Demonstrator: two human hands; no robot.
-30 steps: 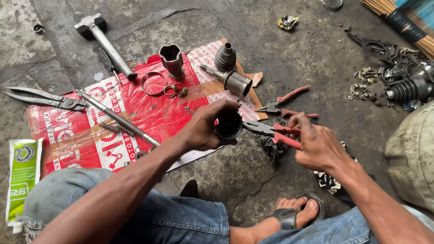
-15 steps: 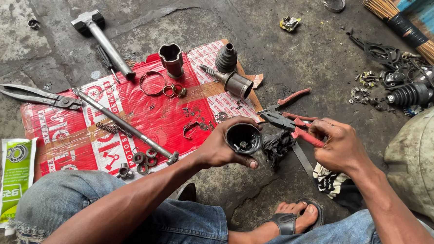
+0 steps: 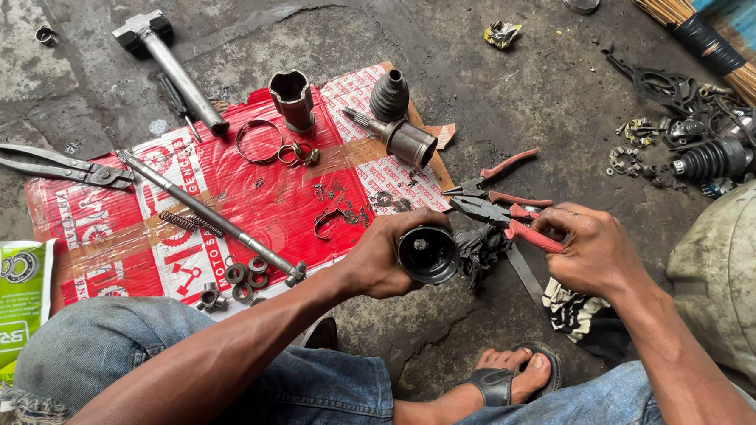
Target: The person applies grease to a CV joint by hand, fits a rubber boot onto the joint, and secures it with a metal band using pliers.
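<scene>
Head view, left hand [image 3: 385,255] fingers clamped on joint cup [image 3: 428,254], right hand [image 3: 593,252] gripping pliers [image 3: 501,218], jaws half hidden.

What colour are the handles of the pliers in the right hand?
Red, seen in the head view: metal pliers in the right hand.

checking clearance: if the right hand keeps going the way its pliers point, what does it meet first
The right hand aims its red-handled pliers leftward; first in line looks like the dark cup-shaped joint housing in the left hand, though depth is unclear.
</scene>
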